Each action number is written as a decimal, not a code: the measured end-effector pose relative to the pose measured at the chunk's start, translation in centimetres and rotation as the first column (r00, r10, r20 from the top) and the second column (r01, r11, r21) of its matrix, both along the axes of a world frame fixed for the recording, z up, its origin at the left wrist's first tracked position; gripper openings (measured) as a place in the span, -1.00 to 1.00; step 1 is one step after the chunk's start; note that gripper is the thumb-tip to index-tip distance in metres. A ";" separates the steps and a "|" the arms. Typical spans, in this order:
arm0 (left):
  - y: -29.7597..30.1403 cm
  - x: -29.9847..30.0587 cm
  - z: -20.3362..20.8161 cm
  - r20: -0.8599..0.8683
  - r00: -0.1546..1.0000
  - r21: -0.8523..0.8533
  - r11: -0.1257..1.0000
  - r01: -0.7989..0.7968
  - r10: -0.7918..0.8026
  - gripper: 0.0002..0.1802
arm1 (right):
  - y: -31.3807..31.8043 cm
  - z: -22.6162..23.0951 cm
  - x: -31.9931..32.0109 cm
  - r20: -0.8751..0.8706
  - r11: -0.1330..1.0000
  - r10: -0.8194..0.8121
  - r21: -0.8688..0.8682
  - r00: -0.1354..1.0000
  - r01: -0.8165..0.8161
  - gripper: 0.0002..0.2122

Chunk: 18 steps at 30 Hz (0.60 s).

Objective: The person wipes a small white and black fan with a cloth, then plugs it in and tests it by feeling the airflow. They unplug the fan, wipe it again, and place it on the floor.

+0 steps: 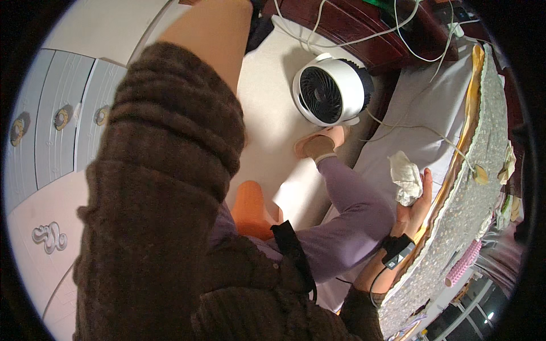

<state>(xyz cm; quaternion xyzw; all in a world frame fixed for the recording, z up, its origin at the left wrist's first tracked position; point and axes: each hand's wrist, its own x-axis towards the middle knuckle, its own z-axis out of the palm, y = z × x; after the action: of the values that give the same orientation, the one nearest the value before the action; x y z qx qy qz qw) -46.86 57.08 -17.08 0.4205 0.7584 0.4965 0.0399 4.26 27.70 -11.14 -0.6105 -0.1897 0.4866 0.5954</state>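
My left arm in a bunched dark brown sleeve (165, 136) crosses the near left of the head view. Its bare forearm (210, 34) runs out past the top edge, so the left hand is not visible. My right hand (418, 210) rests at the edge of the bed on the right, its wrist wearing a black strap with a small device (398, 251). A crumpled white cloth or tissue (405, 177) lies against the palm and seems held there. One or more fingers stretch upward beside it; the others are partly hidden.
A white and black fan (333, 94) stands on the pale floor beyond my slippered foot (330, 141). White cables (369, 42) hang over dark red furniture (347, 20). Grey drawers (62, 108) line the left. On the patterned bedding (449, 227) lies a pink textured rod (463, 262).
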 end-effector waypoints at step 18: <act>-22.1 11.8 -30.7 0.724 0.578 -0.642 0.676 0.362 0.378 -0.60 | 3.6 0.5 -1.4 0.157 0.944 0.017 -0.329 0.988 0.036 -0.67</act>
<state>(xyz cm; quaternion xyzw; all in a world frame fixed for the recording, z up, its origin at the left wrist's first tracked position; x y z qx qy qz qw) -35.03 35.02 -47.75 0.0849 0.7840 0.2810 0.5469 2.91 31.28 -10.61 -0.7392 -0.1487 0.4589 0.4701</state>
